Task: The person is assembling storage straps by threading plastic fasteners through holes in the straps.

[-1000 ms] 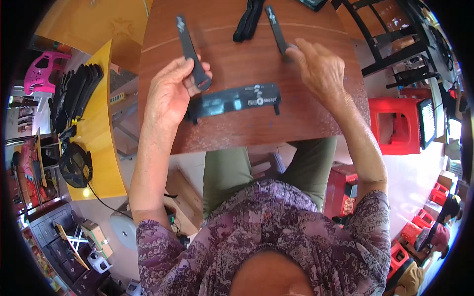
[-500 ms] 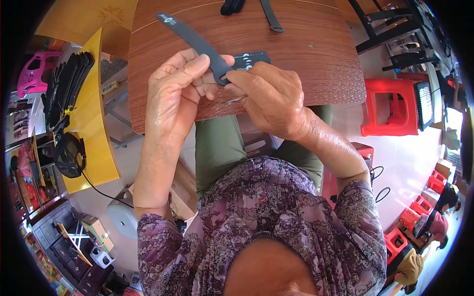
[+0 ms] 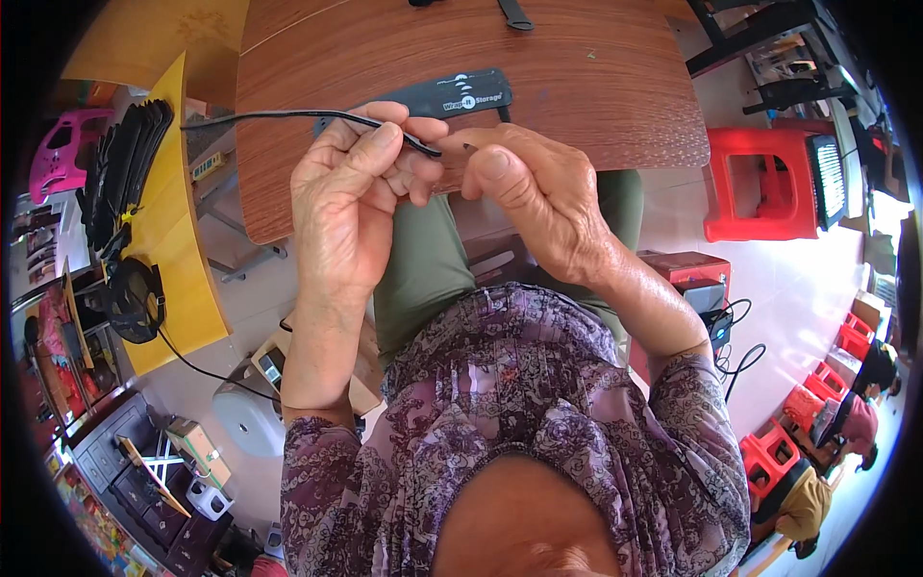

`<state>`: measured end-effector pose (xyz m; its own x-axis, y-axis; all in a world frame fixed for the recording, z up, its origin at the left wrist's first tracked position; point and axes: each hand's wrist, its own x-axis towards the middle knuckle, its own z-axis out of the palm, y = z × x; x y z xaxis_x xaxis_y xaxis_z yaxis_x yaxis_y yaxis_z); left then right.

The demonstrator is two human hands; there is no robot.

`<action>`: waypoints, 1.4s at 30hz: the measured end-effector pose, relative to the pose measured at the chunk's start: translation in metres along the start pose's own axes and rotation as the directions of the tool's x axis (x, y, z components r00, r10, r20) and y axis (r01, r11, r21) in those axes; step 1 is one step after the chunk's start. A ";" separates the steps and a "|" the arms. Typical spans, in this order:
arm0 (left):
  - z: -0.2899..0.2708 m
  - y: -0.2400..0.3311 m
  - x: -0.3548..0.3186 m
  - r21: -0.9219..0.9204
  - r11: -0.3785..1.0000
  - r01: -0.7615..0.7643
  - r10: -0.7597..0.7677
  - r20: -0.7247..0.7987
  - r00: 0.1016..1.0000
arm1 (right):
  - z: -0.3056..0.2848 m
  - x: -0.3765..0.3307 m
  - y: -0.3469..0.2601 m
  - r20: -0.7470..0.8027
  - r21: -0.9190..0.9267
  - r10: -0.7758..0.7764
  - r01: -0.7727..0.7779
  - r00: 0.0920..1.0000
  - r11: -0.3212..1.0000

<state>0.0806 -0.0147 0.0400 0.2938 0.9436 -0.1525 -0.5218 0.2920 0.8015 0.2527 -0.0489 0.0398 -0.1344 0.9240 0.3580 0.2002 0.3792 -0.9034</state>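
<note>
My left hand (image 3: 351, 192) pinches a dark grey strap (image 3: 288, 114) between thumb and fingers. The strap is seen edge-on; one end reaches left past the table's edge, the other points at my right hand. My right hand (image 3: 543, 188) is closed just right of that end, a small gap between them. A tiny dark tip shows at its fingertips; what it belongs to is hidden. Beyond both hands, a second dark grey strap (image 3: 423, 97) with white print lies flat on the wooden table (image 3: 577, 96). Another strap (image 3: 515, 14) lies at the far side.
On the left, a yellow board (image 3: 173, 240) carries a stack of black straps (image 3: 125, 159) and a black mesh fan (image 3: 133, 300) with a cord. A red plastic stool (image 3: 760, 183) stands right of the table. Red boxes (image 3: 687, 274) and looped black cables (image 3: 740, 361) are near my right elbow.
The strap in my left hand has turned from broad face to edge-on and swung down leftward. My right hand has come away from its slotted end. The view has shifted slightly.
</note>
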 end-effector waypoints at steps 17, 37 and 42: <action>0.003 -0.017 -0.011 -0.143 0.989 -0.023 0.017 -0.042 0.999 | 0.002 -0.019 -0.016 0.106 0.128 0.398 -0.409 0.911 0.903; 0.000 -0.026 -0.008 -0.091 0.996 -0.016 0.006 -0.111 0.994 | 0.019 -0.025 0.006 0.021 0.309 0.369 -0.357 0.929 0.882; -0.001 -0.027 -0.008 -0.032 0.999 -0.036 0.031 -0.136 0.990 | 0.018 -0.023 0.008 0.053 0.324 0.391 -0.386 0.919 0.863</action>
<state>0.0912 -0.0296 0.0187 0.1662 0.9647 -0.2045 -0.5574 0.2630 0.7875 0.2400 -0.0679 0.0202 -0.0963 0.9947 -0.0370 -0.0899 -0.0457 -0.9949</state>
